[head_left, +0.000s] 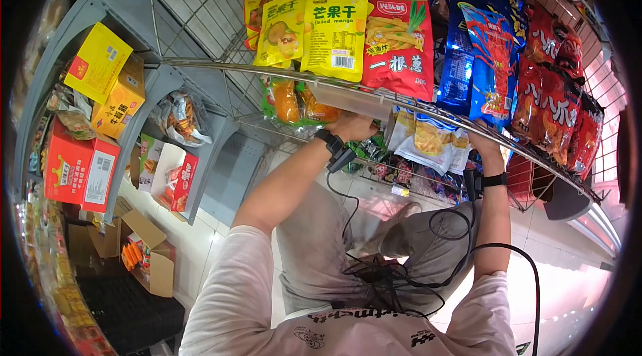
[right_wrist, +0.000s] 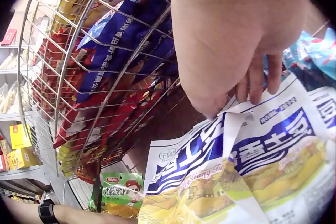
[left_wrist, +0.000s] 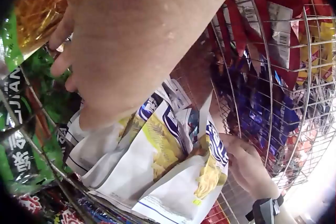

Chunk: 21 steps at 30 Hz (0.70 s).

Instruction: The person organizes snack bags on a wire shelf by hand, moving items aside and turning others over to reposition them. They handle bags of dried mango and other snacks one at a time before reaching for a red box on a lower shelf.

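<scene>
Facing stacked wire baskets in a snack shop, with pale tiled floor (head_left: 204, 239) below; sitting low and working in the gap under the upper basket (head_left: 214, 65); probably being at a straightening step with the white snack bags (head_left: 428, 138), judging by placement of hands on either side; working with hands apart; gripping the bags' upper edge with the right hand (left_wrist: 248, 165), apparently curling fingers in at the seam; resting the left hand (head_left: 356, 127) at the other end of the group, near green packets (left_wrist: 31, 113) and an orange-filled bag (left_wrist: 44, 11); not being able to tell the left grip, with fingertips partly hidden; likely needing next to level the tops, ease the bottoms into line and release without snagging wire or crushing contents.

Placing the white bags: sitting in or just over the lower basket (left_wrist: 39, 151), leaning on one another and slightly fanning out; not being able to tell contact along the bottom edges; showing blue printed bands and yellow food pictures on white film; creasing near the top, overlapping at one edge; looking light and soft, probably crumpling under a hard pinch.
</scene>
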Motion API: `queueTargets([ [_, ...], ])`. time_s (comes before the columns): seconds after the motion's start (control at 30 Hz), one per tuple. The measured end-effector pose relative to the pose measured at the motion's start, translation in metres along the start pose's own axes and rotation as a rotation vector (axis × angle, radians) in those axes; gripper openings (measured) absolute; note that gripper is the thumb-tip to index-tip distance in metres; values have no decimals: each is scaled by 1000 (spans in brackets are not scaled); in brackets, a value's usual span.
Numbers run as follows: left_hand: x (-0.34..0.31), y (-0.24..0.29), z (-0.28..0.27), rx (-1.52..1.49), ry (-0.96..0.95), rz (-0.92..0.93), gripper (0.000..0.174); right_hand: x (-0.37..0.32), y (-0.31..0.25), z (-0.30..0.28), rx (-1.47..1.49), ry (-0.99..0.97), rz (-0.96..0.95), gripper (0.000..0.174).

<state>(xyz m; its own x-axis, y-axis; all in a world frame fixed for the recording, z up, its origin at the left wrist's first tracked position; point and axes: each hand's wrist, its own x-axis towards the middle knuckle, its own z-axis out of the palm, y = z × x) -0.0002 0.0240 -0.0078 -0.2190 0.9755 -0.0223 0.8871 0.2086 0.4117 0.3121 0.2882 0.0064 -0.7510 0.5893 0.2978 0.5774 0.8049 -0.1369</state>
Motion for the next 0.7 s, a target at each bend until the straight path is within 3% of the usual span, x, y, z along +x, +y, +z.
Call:
queueTargets([
  [0.07,-1,3,-4,23,-79,-16,43,0,5,3,-23,42,-96,48],
  [0.2,-5,9,-11,23,-102,-28,42,0,-1,-1,-34,29,-62,48],
  [0.27,-4,9,-10,5,-134,-42,42,4,-3,-8,-71,-193,19,48],
  [0.5,-5,13,-17,29,-191,-32,41,4,11,8,-104,-203,-38,46],
  [0.57,-8,23,-26,-102,-271,-183,41,3,9,8,-93,-211,-8,45],
  [0.7,0,4,-5,0,-242,-80,41,7,13,18,-228,-306,49,46],
])
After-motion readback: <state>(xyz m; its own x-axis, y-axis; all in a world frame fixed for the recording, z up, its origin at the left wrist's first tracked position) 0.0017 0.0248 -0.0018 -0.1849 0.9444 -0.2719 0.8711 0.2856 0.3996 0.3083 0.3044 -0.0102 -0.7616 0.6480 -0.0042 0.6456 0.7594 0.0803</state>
